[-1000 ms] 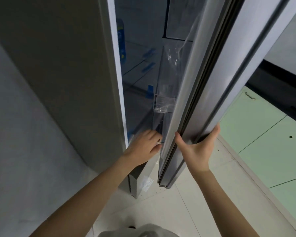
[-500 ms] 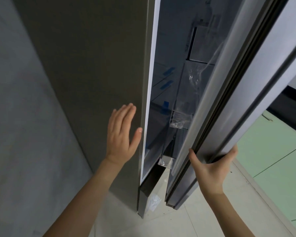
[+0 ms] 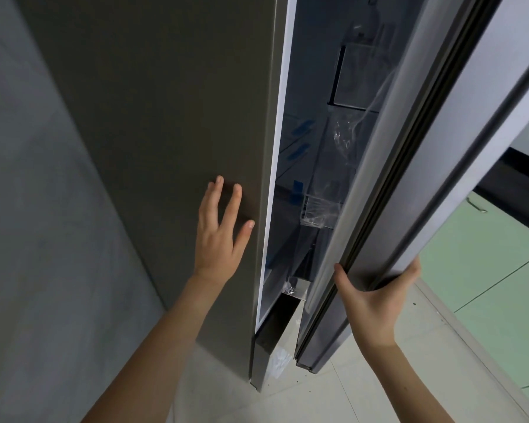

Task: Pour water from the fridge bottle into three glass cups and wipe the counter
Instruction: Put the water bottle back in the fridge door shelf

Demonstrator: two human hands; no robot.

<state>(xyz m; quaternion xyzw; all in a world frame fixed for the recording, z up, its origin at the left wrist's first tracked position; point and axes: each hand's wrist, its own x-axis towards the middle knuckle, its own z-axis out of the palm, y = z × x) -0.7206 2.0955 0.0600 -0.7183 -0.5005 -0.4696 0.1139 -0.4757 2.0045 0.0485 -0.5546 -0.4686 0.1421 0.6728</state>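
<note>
Since the earlier frames the left hand (image 3: 219, 230) has come out of the gap between fridge body and door and now lies flat against the outer grey side panel (image 3: 165, 117) of the fridge, fingers straight and slightly spread, holding nothing. The right hand (image 3: 376, 296) has kept its place on the lower edge of the fridge door (image 3: 434, 166): thumb on the inner side by the dark rubber seal, fingers curled up round the outer face, gripping the door, which stands partly open.

Two hands and two bare forearms are in view, one fridge and one open door. Through the narrow opening the interior (image 3: 315, 87) is dim. Three small blue tape strips (image 3: 301, 151) show on the shelves, and one clear door bin (image 3: 319, 209) holds crinkled transparent plastic wrap. No bottle can be made out in the visible slice of the fridge; the door and its seal block most of the inside, so where the bottle stands cannot be told. The cups and counter are out of view.

Left of the fridge runs a plain grey wall (image 3: 28, 209). Below lies a pale tiled floor (image 3: 364, 392), and to the right a light green surface (image 3: 501, 285) crossed by thin dark lines, with a dark band behind it.
</note>
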